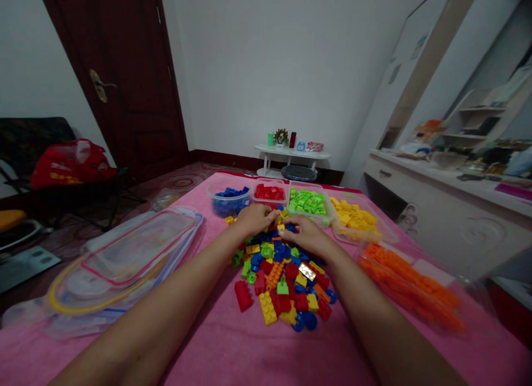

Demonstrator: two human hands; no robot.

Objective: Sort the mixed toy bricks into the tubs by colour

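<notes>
A heap of mixed toy bricks (pixel 282 280) in red, blue, yellow, green and orange lies on the pink cloth (pixel 233 347). Both my arms reach over it to its far edge. My left hand (pixel 255 218) is curled, fingers closed on small bricks I cannot make out. My right hand (pixel 305 234) rests on the heap's far side, fingers bent and pinching at a small yellow brick (pixel 281 227). The two hands almost touch. Just beyond them stand tubs of sorted bricks: blue (pixel 229 200), red (pixel 269 192), green (pixel 307 202) and yellow (pixel 355 215).
A clear box of orange bricks (pixel 409 286) lies at the right. Stacked clear lids (pixel 128 258) sit at the left. A dark door (pixel 120 81), a red bag (pixel 70 164), a small white table (pixel 293 153) and a white dresser (pixel 440 208) surround the table.
</notes>
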